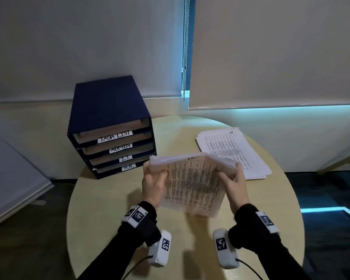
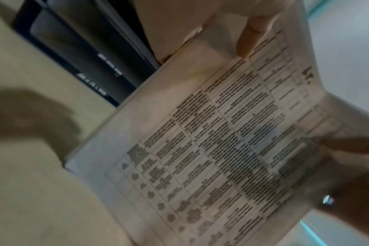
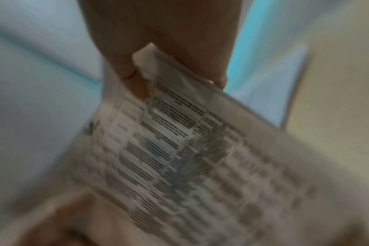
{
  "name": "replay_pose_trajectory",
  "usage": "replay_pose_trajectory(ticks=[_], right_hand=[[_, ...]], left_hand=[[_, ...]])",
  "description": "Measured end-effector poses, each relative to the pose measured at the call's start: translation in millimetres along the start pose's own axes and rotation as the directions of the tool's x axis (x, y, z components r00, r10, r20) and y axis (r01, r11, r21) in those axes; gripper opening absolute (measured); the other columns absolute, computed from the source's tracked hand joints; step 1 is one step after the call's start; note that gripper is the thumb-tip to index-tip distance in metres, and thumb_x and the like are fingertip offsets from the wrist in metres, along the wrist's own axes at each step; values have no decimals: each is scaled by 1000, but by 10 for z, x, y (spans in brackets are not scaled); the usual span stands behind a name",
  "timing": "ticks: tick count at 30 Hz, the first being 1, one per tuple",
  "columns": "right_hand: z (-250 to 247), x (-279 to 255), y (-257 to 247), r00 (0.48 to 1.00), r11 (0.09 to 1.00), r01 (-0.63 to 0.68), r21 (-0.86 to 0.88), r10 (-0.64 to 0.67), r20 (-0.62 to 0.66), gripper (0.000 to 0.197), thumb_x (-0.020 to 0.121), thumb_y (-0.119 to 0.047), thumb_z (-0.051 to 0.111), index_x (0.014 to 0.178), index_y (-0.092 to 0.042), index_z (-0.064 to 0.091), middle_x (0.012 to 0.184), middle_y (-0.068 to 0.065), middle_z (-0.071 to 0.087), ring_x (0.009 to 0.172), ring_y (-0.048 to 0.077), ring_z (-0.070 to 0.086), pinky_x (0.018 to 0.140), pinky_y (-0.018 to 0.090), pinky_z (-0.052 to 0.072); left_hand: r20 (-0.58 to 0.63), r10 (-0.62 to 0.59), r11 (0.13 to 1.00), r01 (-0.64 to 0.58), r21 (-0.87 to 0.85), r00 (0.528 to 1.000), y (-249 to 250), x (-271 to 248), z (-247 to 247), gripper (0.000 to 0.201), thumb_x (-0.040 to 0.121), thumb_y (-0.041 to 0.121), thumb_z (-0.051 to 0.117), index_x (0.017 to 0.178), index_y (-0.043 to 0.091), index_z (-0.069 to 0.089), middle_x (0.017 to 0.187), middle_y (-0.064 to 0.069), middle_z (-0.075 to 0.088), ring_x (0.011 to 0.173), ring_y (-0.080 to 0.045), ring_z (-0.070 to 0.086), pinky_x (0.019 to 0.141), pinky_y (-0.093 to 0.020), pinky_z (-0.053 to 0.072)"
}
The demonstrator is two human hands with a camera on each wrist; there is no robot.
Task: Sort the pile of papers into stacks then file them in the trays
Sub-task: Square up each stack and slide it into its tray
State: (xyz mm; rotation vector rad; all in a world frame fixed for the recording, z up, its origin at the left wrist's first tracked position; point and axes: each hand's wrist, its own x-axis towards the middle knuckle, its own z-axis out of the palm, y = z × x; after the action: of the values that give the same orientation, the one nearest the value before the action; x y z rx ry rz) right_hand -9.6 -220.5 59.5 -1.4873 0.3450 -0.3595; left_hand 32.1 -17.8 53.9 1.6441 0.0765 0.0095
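Both hands hold a thick stack of printed papers (image 1: 192, 182) upright above the round table, its top sheet headed "I.T." and facing me. My left hand (image 1: 153, 183) grips the stack's left edge, thumb on the front sheet. My right hand (image 1: 235, 183) grips the right edge, thumb across the print. The same printed stack (image 2: 211, 149) fills the left wrist view, with my left thumb (image 2: 251, 35) on it. Blurred paper (image 3: 190, 158) is pinched under my right hand (image 3: 158, 55) in the right wrist view. A dark blue tray unit (image 1: 111, 128) labelled TASK LIST, ADMIN, I.T., H.R. stands at the table's back left.
A second stack of printed sheets (image 1: 232, 152) lies flat on the table's right side. The round beige table (image 1: 113, 209) has bare surface in front of the trays and near me. Roller blinds and a bead chain (image 1: 184, 49) hang behind.
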Motion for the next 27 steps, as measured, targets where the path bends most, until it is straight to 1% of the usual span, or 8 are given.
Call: replay_pose_trajectory(ticks=[2, 4, 8, 14, 19, 22, 25, 27], right_hand=[[-20, -35, -28, 971, 952, 222, -209, -235, -39, 60, 87, 6, 53, 136, -23, 37, 112, -6, 55, 97, 3, 57, 88, 20, 45], [-5, -63, -26, 898, 799, 424, -426, -432, 83, 74, 85, 12, 46, 144, -30, 28, 121, 3, 44, 104, 4, 49, 95, 17, 37], [1, -63, -21, 844, 598, 515, -614, -478, 243, 77, 82, 10, 47, 144, -35, 33, 127, 6, 32, 102, 6, 46, 94, 13, 33], [69, -83, -61, 881, 652, 452, -608, -431, 193, 85, 59, 21, 41, 134, -19, 43, 107, 5, 38, 83, 6, 36, 74, 26, 38], [71, -124, -54, 867, 761, 483, -433, -484, 117, 75, 71, 12, 35, 140, -16, 34, 119, -3, 44, 109, 5, 45, 101, 8, 30], [68, -144, -63, 971, 960, 224, -169, -235, -51, 70, 88, 5, 54, 144, -26, 25, 105, -13, 50, 88, 4, 58, 80, 8, 43], [59, -139, 11, 999, 1000, -9, 27, 8, 36, 50, 88, 8, 53, 127, -22, 42, 93, -16, 67, 90, 3, 64, 74, 18, 48], [79, -129, 30, 996, 994, -77, 73, 74, 47, 38, 87, 6, 48, 118, -15, 44, 96, -8, 64, 91, 12, 59, 72, 27, 46]], left_hand=[[70, 40, 999, -41, 14, 997, 47, 22, 12, 51, 73, 47, 66, 115, 44, 37, 112, 9, 61, 102, 5, 60, 97, -30, 46], [58, 84, 996, -84, 1, 995, 88, 40, 50, 63, 70, 68, 65, 120, 41, 39, 126, 0, 57, 115, -9, 58, 101, -40, 45], [-142, 129, 991, -132, -13, 981, 311, 86, 187, 57, 75, 72, 50, 105, 23, 49, 88, 8, 56, 76, -2, 54, 70, -24, 42], [-290, 100, 995, -96, 31, 952, 330, 222, 281, 30, 99, 35, 46, 85, 8, 47, 67, 3, 44, 59, -13, 38, 58, -29, 31], [-320, 120, 992, -127, -2, 940, 354, 248, 326, 37, 99, 39, 45, 72, 15, 36, 58, 4, 30, 45, -6, 26, 47, -24, 21], [-315, 115, 991, -129, -24, 942, 364, 235, 313, 39, 97, 43, 47, 71, 18, 35, 56, 7, 27, 44, -6, 25, 47, -25, 21], [-265, 163, 985, -172, -12, 950, 328, 200, 284, 35, 89, 53, 52, 79, 21, 42, 63, 8, 38, 47, -1, 40, 55, -27, 30], [-164, 228, 974, -225, 38, 960, 201, 170, 243, 57, 70, 73, 56, 99, 25, 44, 78, 10, 46, 60, 6, 47, 58, -19, 37]])
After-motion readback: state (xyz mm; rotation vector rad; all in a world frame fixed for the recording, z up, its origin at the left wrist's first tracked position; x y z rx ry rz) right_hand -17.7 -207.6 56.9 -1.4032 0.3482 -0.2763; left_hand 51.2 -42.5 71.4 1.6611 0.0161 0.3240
